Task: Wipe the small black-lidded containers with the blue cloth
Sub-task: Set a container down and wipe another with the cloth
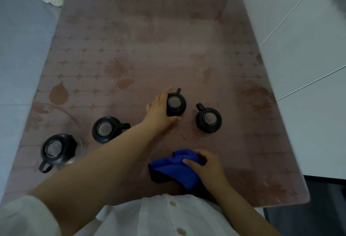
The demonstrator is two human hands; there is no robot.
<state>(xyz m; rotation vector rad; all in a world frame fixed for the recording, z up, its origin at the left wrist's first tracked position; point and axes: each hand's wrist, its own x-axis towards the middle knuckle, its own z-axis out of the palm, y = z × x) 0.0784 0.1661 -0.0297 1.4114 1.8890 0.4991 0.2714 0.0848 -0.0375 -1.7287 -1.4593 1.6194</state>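
The left hand [159, 110] was curled round the middle container [176, 102], thumb on its near side and fingers reaching round the far side, so the step in hand looked to be taking it up for wiping. The right hand [207, 164] gripped the bunched blue cloth [174, 168] on the near part of the desk [168, 39], apart from that container. To do this well, the left hand should probably hold low on the body, leaving the black lid and loop handle free, and bring the container to the cloth. A second container [208, 118] stood near on the right, so the lift wanted care. A third container [104, 129] and a fourth container [58, 149] stood on the left. The desk bore a glossy pinkish cover with faded leaf and flower prints, and pale floor tiles [303, 52] lay on either side.
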